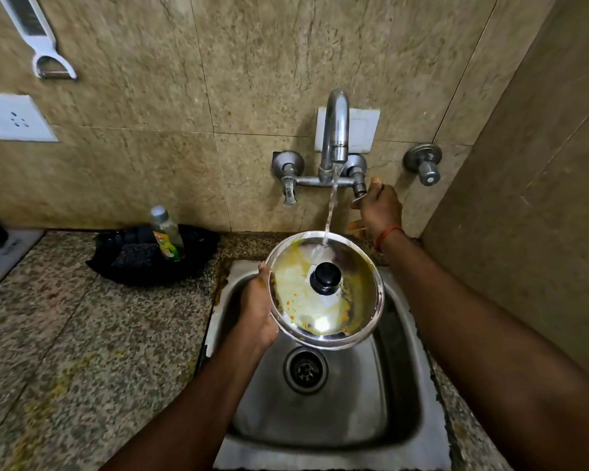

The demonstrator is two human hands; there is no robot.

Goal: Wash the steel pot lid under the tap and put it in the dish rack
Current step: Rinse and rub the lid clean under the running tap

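The steel pot lid (323,311), with a black knob and yellow food smears, is tilted over the sink (323,419). My left hand (257,307) grips its left rim. Water runs from the tap (335,130) onto the lid's far edge. My right hand (378,207) is up at the wall, its fingers on the tap's right valve handle (359,195). No dish rack is in view.
A black tray (143,256) with a scrubber and a dish soap bottle (166,232) stands on the granite counter, left of the sink. A white peeler (45,45) hangs on the tiled wall above a socket (14,119). A side wall closes the right.
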